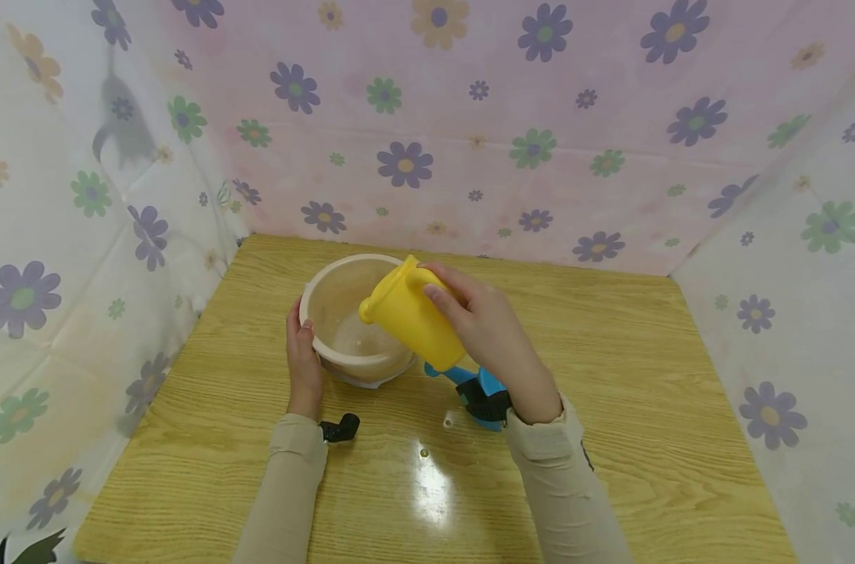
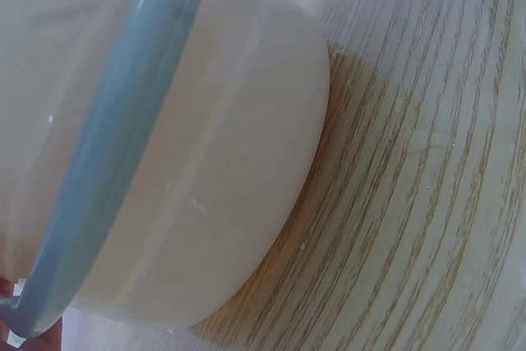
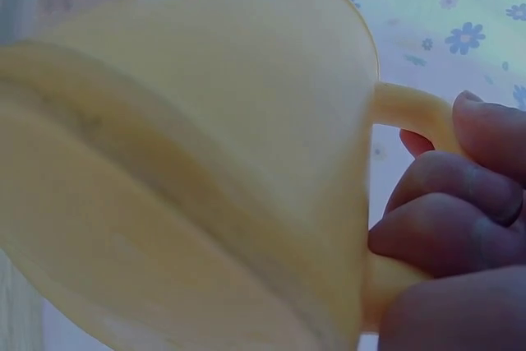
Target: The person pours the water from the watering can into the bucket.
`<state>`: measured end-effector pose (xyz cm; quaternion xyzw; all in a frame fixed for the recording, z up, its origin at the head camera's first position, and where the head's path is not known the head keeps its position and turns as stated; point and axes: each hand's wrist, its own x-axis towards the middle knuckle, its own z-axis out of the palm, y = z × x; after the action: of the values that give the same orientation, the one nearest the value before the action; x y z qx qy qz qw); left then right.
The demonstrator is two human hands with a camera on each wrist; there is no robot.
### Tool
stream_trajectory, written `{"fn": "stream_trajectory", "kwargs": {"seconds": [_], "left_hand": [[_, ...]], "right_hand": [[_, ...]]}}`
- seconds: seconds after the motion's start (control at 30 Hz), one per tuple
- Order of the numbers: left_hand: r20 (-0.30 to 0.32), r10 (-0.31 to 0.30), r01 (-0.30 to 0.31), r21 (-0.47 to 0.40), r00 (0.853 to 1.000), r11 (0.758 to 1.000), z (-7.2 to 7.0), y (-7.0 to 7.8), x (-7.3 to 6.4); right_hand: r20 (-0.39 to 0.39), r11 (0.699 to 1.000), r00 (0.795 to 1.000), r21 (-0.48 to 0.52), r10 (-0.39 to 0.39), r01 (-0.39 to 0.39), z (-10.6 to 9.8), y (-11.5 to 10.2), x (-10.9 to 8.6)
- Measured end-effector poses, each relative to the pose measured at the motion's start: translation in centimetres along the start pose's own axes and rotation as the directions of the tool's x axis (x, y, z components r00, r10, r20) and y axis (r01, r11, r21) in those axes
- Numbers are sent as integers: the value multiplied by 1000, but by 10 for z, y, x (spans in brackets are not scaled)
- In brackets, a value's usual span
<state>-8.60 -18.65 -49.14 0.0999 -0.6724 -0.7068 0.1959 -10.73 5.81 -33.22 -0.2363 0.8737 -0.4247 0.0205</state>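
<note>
A cream plastic bucket (image 1: 350, 362) stands on the wooden table at centre left, with a blue-grey handle (image 2: 115, 137) along its side in the left wrist view. My left hand (image 1: 304, 364) holds its left rim, thumb over the edge and fingers outside. In my right hand (image 1: 487, 321) is a yellow jug (image 1: 420, 321), gripped by its handle (image 3: 411, 108) with fingers curled through. The jug tilts left, its mouth over the bucket's right rim. Its base faces the camera in the right wrist view. The inside of the jug is hidden.
A blue plastic object (image 1: 463, 374) lies on the table (image 1: 646, 376) under my right wrist, partly hidden by the arm and a black wrist mount. Small wet spots (image 1: 424, 453) show on the table in front. Flowered cloth (image 1: 470, 157) hangs at the back and both sides.
</note>
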Motion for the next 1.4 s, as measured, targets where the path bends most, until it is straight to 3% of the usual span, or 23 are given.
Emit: {"fn": "stream_trajectory", "kwargs": {"seconds": [0.23, 0.57, 0.9, 1.4], "left_hand": [[-11, -25, 25, -22, 1000, 999, -3, -11, 5], [2, 22, -22, 11, 1000, 1000, 0, 1, -1], [-13, -2, 2, -3, 1000, 1000, -4, -21, 7], [-19, 8, -8, -19, 1000, 1000, -4, -23, 8]], "right_hand": [[3, 1000, 1000, 4, 14, -14, 0, -1, -1], [7, 999, 999, 32, 33, -33, 0, 0, -2], [14, 998, 999, 39, 45, -46, -1, 0, -3], [0, 997, 999, 71, 38, -38, 0, 3, -4]]}}
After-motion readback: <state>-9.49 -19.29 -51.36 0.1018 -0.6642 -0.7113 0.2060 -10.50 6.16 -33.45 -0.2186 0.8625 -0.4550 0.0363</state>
